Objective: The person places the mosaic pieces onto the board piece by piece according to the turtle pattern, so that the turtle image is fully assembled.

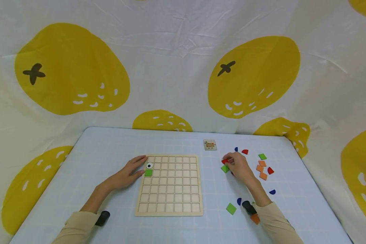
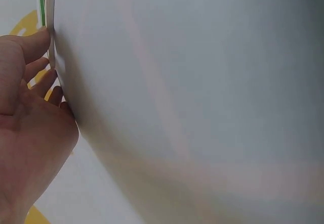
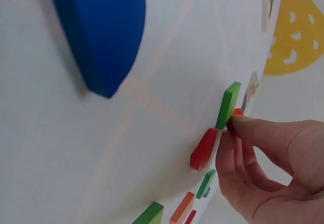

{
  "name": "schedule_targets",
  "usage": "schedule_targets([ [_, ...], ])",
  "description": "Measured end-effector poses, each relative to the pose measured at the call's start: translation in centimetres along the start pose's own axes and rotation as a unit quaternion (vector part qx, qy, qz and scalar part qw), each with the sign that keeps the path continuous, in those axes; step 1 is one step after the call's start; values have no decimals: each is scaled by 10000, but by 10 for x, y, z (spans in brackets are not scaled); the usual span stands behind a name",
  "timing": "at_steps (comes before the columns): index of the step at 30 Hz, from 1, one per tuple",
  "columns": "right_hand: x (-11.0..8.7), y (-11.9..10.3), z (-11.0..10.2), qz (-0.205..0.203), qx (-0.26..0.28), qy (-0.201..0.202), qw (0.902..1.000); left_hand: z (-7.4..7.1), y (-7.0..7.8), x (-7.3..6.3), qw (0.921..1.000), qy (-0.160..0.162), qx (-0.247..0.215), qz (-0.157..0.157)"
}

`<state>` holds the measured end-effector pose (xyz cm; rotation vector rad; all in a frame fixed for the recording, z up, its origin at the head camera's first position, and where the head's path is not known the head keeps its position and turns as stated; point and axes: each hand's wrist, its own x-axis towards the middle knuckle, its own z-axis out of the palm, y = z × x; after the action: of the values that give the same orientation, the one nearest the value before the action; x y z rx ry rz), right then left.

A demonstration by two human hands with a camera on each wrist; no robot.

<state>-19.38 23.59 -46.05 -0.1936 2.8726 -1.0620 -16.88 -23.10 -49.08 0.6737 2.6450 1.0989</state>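
Note:
A wooden grid board point(image 1: 167, 213) lies on the table, with a white eye tile point(image 1: 149, 165) and a green square tile point(image 1: 148, 173) in its left column. My left hand point(image 1: 128, 174) rests along the board's upper left edge, its thumb and fingertips touching the side. To the right of the board, my right hand point(image 1: 239, 167) pinches a small red piece point(image 1: 224, 162) between thumb and fingers. Right by those fingertips is a green square point(image 3: 229, 105). Another red piece point(image 3: 203, 149) lies close beside the hand.
Orange tiles point(image 1: 259, 168), a red quarter-round point(image 1: 270, 170) and a green tile point(image 1: 262, 156) lie right of the hand. Blue half-rounds point(image 1: 272, 192) are scattered about. A small picture card point(image 1: 210, 145) lies at the back. Nearer me is a green square point(image 1: 231, 208).

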Motion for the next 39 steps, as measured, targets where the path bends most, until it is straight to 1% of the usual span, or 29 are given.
schedule_targets([
  [7, 3, -3, 3, -216, 55, 47, 9997, 0, -1, 1, 10000, -9, 40, -7],
  [15, 7, -16, 10, -406, 92, 74, 9991, -1, 1, 1, 10000, -54, -13, -48],
  [22, 14, -23, 21, -780, 113, 122, 9968, 0, -2, 2, 9999, -89, 2, -61],
  [24, 16, -26, 25, -801, 123, 143, 9966, 0, -3, 2, 9999, -84, 2, -58],
  [31, 19, -39, 34, -738, 569, 95, 9956, 1, -5, 2, 9999, -94, 12, -58],
  [35, 22, -46, 40, -878, 655, 86, 9939, 0, -3, 1, 10000, -68, 15, -60],
  [39, 25, -53, 46, -1067, 642, 80, 9922, -1, -1, 0, 9999, -12, 33, 119],
])
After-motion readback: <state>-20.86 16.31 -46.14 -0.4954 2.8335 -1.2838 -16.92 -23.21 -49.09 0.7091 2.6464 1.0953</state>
